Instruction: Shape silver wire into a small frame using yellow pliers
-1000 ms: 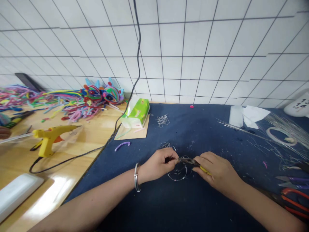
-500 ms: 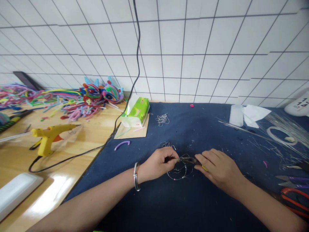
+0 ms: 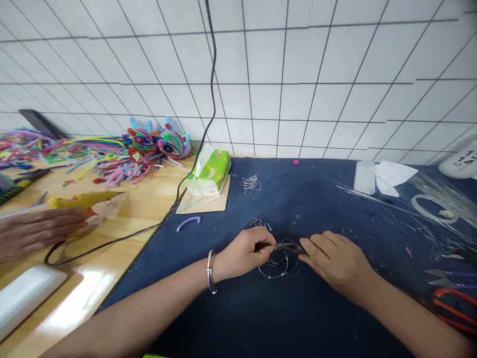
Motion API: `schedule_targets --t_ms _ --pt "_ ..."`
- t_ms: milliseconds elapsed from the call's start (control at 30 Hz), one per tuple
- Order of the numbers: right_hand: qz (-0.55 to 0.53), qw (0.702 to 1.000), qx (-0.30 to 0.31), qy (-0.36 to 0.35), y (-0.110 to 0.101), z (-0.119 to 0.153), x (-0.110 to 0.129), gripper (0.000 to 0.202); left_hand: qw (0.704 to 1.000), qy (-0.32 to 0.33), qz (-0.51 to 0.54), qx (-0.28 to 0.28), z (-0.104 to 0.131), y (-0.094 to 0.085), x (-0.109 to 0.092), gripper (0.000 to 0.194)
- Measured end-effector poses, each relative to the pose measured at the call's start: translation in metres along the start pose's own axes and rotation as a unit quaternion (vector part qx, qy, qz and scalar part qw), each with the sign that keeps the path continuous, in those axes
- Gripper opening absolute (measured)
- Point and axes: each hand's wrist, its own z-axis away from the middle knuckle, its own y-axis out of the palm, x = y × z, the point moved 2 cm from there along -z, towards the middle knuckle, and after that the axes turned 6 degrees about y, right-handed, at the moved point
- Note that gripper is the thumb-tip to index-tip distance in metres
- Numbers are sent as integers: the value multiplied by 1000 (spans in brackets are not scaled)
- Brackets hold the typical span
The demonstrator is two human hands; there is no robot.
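Observation:
My left hand (image 3: 249, 252) is closed in a pinch on a thin wire piece, whose far end meets the jaws of the pliers (image 3: 290, 247). My right hand (image 3: 333, 261) wraps round the pliers' handles, which are mostly hidden by the fingers. Below the jaws, a thin wire loop with small pale and pink beads (image 3: 271, 276) lies over the dark blue cloth (image 3: 283, 318). Short bent wires (image 3: 255, 222) are just beyond my left hand.
Another person's hand (image 3: 40, 231) is at the yellow glue gun (image 3: 89, 200) on the left. A tissue pack (image 3: 214, 171) stands ahead on cardboard, near a wire bundle (image 3: 251, 184). Scissors (image 3: 452, 278), orange-handled cutters (image 3: 452, 303) and long wires (image 3: 443, 199) are at the right.
Another person's hand has come in from the left and reached the glue gun. My right hand and the pliers have shifted very slightly left; my left hand stays in place.

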Motion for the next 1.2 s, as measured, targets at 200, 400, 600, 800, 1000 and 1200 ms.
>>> schedule_targets --t_ms 200,400,600,800,1000,1200 --pt "13 1000 2 -5 -1 -1 2 27 1000 -9 17 -6 0 2 2 11" --pt "16 1000 14 0 -4 -2 2 27 999 -16 35 -6 1 3 3 9" --pt "-1 1000 7 5 -6 -3 1 26 999 -11 30 -8 1 3 2 9" --pt "0 1000 16 10 -8 -4 -1 27 1000 -10 26 -6 0 2 2 10" --pt "4 1000 15 4 -10 -5 -2 27 1000 -7 18 -5 0 2 1 11" --pt "11 1000 13 -6 -12 -7 -2 26 1000 1 7 -6 1 3 0 11"
